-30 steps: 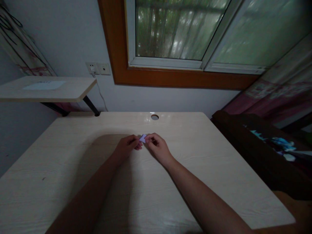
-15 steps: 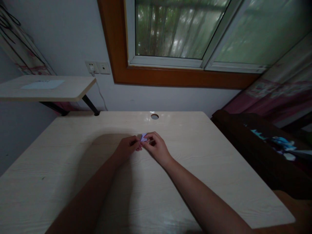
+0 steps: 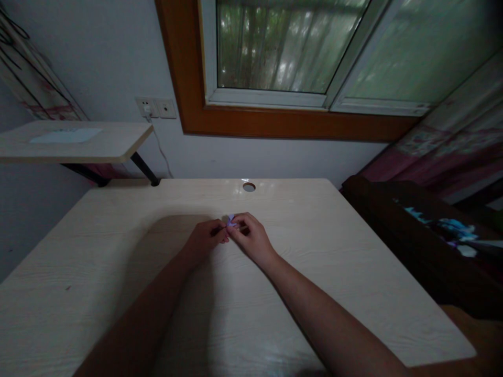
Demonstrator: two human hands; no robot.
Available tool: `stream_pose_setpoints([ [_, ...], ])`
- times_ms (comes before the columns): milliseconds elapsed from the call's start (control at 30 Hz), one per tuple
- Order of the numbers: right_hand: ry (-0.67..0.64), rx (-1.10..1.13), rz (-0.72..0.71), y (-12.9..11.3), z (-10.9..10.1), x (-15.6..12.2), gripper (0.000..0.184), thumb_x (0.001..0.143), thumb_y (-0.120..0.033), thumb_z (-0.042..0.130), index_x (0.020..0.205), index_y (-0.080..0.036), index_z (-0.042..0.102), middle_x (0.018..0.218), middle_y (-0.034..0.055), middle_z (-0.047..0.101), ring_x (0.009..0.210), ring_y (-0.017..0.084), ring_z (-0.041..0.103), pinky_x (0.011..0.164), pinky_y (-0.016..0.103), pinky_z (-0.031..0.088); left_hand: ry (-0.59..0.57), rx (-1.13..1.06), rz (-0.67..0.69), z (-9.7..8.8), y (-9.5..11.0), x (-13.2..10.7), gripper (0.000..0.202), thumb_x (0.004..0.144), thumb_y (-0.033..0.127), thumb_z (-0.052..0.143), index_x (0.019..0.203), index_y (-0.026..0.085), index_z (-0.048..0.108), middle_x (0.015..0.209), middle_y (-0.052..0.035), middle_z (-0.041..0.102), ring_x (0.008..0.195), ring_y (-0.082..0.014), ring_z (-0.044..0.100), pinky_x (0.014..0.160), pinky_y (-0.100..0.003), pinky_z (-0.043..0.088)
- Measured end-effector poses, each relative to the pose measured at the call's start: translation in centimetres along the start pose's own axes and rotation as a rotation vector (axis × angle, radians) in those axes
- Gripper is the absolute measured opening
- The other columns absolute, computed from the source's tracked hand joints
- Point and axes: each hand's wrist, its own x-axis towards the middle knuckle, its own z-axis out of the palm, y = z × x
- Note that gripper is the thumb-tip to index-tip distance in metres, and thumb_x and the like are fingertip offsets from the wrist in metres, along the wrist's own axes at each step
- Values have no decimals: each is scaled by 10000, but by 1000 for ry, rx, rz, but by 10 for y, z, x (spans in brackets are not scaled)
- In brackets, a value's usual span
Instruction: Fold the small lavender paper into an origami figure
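A small pale purple piece of folded paper [image 3: 231,219] is pinched between both hands just above the light wooden desk [image 3: 118,251], near its middle. My left hand [image 3: 205,240] has its fingers curled closed on the paper's left side. My right hand [image 3: 250,236] pinches the paper from the right, fingers bent over it. The fingers hide most of the paper; only a small tip shows.
A round cable hole [image 3: 249,186] sits at the desk's far edge. A raised side shelf [image 3: 78,144] with a white sheet [image 3: 65,135] stands at the back left, wall sockets [image 3: 155,108] behind it. A dark bed frame [image 3: 412,230] borders the desk's right side, under a window [image 3: 291,47].
The hands have drawn closer together around the paper, so less of it shows now. Both hands stay at the same spot on the desk.
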Motion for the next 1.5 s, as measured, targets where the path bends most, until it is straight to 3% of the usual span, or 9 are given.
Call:
stream_pose_setpoints([
  [300, -2, 23, -34, 4, 2, 2, 38, 869, -237, 675, 906, -228, 669, 1047, 64, 656, 945, 184, 641, 837, 329, 525, -4, 58, 31, 2, 0, -1, 204, 902, 340, 568, 836, 182, 679, 728, -8, 729, 682, -158, 711, 681, -256, 551],
  [700, 31, 62, 25, 4, 1, 2, 26, 829, -206, 684, 806, -218, 689, 1080, 79, 613, 986, 191, 620, 738, 300, 522, 8, 177, 51, 3, 4, -2, 186, 897, 323, 572, 853, 189, 693, 733, -12, 738, 680, -152, 706, 670, -239, 533],
  [1067, -4, 142, 39, 5, -3, 4, 49, 833, -237, 683, 790, -215, 676, 957, 54, 662, 916, 183, 629, 799, 317, 499, 101, -47, -34, 5, 2, 0, 186, 865, 346, 621, 915, 176, 679, 761, -29, 719, 667, -150, 696, 621, -261, 603],
  [1233, -28, 209, 123, 7, -2, 4, 68, 818, -265, 693, 793, -202, 685, 923, 47, 680, 849, 170, 627, 787, 311, 500, 140, -63, 50, 6, 0, -1, 215, 861, 316, 644, 1031, 187, 662, 888, -42, 717, 787, -164, 699, 656, -275, 624],
  [1500, -64, 370, 312, 11, 3, 2, 145, 753, -324, 712, 797, -190, 674, 802, 20, 712, 704, 145, 622, 708, 292, 511, 216, 174, 246, 7, 5, -3, 297, 866, 193, 621, 1162, 209, 603, 1031, -61, 650, 849, -143, 669, 694, -237, 608],
])
